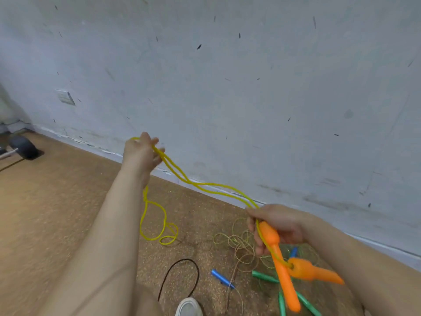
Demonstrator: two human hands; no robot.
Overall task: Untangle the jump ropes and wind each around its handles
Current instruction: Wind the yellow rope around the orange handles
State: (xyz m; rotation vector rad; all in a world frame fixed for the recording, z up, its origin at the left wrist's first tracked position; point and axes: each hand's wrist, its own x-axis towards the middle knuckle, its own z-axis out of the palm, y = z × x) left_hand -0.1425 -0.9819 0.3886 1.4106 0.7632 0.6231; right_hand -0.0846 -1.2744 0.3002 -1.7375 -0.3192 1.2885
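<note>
My right hand (pixel 276 224) grips an orange handle (pixel 281 258) of the yellow jump rope (pixel 205 185). The second orange handle (pixel 312 272) dangles from the rope just below. Doubled yellow strands run up and left to my left hand (pixel 141 153), which is raised and closed on them. Below that hand a yellow loop (pixel 159 226) hangs down to the floor. On the floor under my right hand lies a tangle of thin gold rope (pixel 239 245) with blue handles (pixel 222 278) and green handles (pixel 265 276).
A pale wall (pixel 227 87) meets the brown floor (pixel 57 201) along a baseboard running diagonally. A thin black cord (pixel 180 274) loops on the floor near my white shoe (pixel 188 307). A dark object (pixel 22 147) sits at far left by the wall.
</note>
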